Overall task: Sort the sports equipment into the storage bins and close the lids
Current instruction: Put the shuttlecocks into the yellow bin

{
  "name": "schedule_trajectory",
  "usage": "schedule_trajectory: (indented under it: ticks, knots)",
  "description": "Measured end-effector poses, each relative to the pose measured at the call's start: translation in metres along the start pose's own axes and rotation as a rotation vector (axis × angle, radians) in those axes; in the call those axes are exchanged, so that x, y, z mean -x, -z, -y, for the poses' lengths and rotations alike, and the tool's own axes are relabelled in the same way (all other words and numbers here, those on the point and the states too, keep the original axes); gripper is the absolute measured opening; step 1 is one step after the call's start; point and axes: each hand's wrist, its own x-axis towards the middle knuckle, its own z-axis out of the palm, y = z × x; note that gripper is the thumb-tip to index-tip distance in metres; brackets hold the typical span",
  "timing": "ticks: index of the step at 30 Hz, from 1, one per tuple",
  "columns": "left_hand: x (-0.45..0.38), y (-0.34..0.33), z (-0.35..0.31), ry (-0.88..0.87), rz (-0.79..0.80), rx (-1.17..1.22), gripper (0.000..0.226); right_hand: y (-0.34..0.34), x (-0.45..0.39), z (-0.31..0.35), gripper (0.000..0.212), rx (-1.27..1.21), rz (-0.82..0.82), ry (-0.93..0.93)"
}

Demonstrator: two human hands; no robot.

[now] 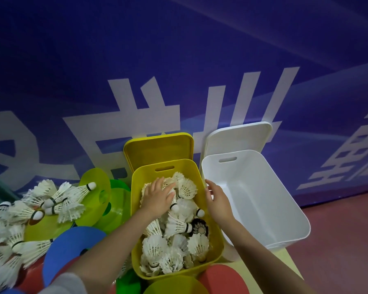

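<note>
Left grip [157, 198] lies flat, fingers apart, on shuttlecocks [174, 240] inside yellow bin [218, 247]. Right grip [218, 200], fingers relaxed, rests at that bin's rim, beside white bin [285, 209]. More shuttlecocks w/ colored discs [72, 240] at left.

Single head-worn wide-angle view, looking forward and steeply down from above the yellow bin [218, 240]. Close in: both forearms entering from the bottom edge, lower left and lower right of that bin. Faces a blue banner wall [179, 49] directly behind the bin, filling the upper half. Straight lines bowed toward the edges. No second view to overlap with.
</note>
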Motion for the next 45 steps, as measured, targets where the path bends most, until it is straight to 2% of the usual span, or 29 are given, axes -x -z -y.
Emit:
schedule_trajectory:
  ticks: [2,6,9,13,18,25,27,30,36,42,45]
  knots:
    - [0.004,0.006,0.0,-0.034,-0.009,0.099,0.045,0.004,-0.001,0.001,0.038,0.059,0.011,0.009]
    - [0.019,0.03,0.011,0.012,-0.214,0.305,0.043,0.015,0.0,0.009,0.039,0.258,-0.037,0.122]
    - [0.041,0.049,0.028,0.009,-0.279,0.444,0.035,0.013,0.009,0.034,0.036,0.21,-0.058,0.249]
    - [0.085,0.068,0.056,0.01,-0.312,0.6,0.024,-0.016,0.028,0.076,0.031,0.072,0.043,0.379]
    - [0.147,0.07,0.106,0.17,-0.421,0.688,0.026,-0.076,0.054,0.128,0.031,0.0,0.213,0.497]
    - [0.222,0.071,0.197,0.464,-0.541,0.604,0.03,-0.16,0.075,0.185,0.031,0.02,0.404,0.572]
    - [0.237,0.07,0.223,0.534,-0.536,0.568,0.033,-0.182,0.077,0.199,0.031,0.037,0.441,0.572]
    - [0.248,0.068,0.253,0.53,-0.478,0.491,0.036,-0.214,0.072,0.217,0.033,0.072,0.42,0.543]
    - [0.232,0.069,0.289,0.338,-0.285,0.348,0.049,-0.269,0.056,0.248,0.051,0.227,0.325,0.439]
    - [0.211,0.055,0.318,0.144,0.01,0.183,0.068,-0.307,0.051,0.244,0.052,0.459,0.3,0.36]
    - [0.208,0.049,0.331,0.109,0.025,0.196,0.062,-0.315,0.052,0.239,0.053,0.515,0.263,0.355]
